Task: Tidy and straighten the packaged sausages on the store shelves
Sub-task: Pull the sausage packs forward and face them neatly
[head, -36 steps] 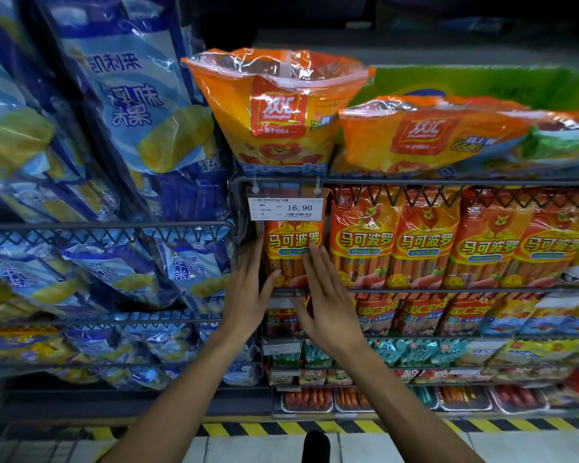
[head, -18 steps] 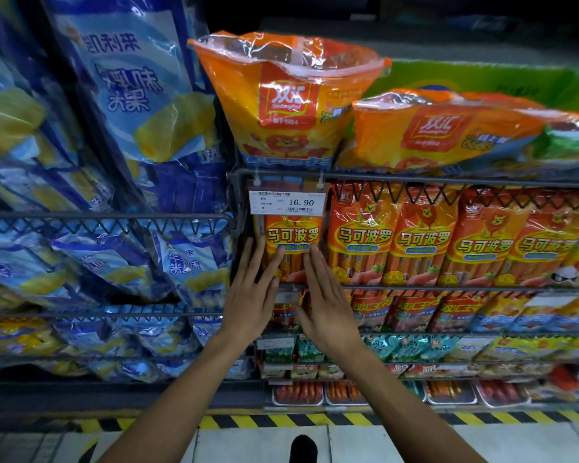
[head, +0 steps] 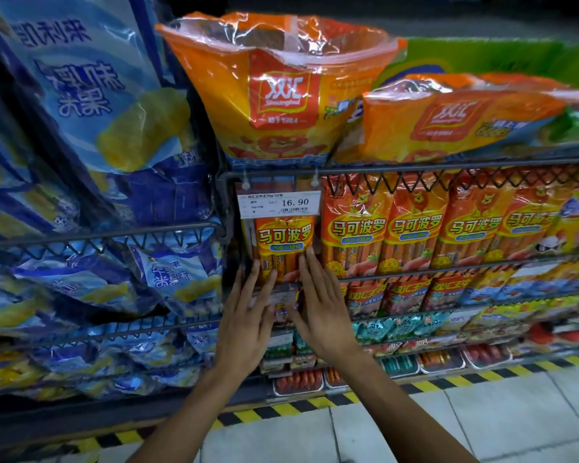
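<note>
head cam, looking down along a wire shelf rack (head: 415, 170) in a store. both hands are up at the far left end of the sausage row. the left hand (head: 248, 325) has its fingers straight and a bit fanned, fingertips resting on the lower left of the end sausage pack (head: 283, 243), an orange pack standing upright right under the price tag (head: 279, 203) that reads 16.90. the right hand (head: 325, 310) is flat too, fingers together and straight, tips touching the lower right edge of that same pack. so neither hand is curled round anything, they just press on the pack from either side. there's a small gap between that pack and the row of matching packs (head: 415, 235) to its right, which stand side by side behind the wire rail. on the shelf above, a big orange bag (head: 281, 95) stands upright and another orange bag (head: 465, 125) lies leaning next to it. left of the rack it's all blue snack bags (head: 91, 105), some hanging, some piled in wire baskets. lower shelves hold smaller packs, kinda blurry. floor has a yellow and black stripe (head: 315, 404) along the base.
</note>
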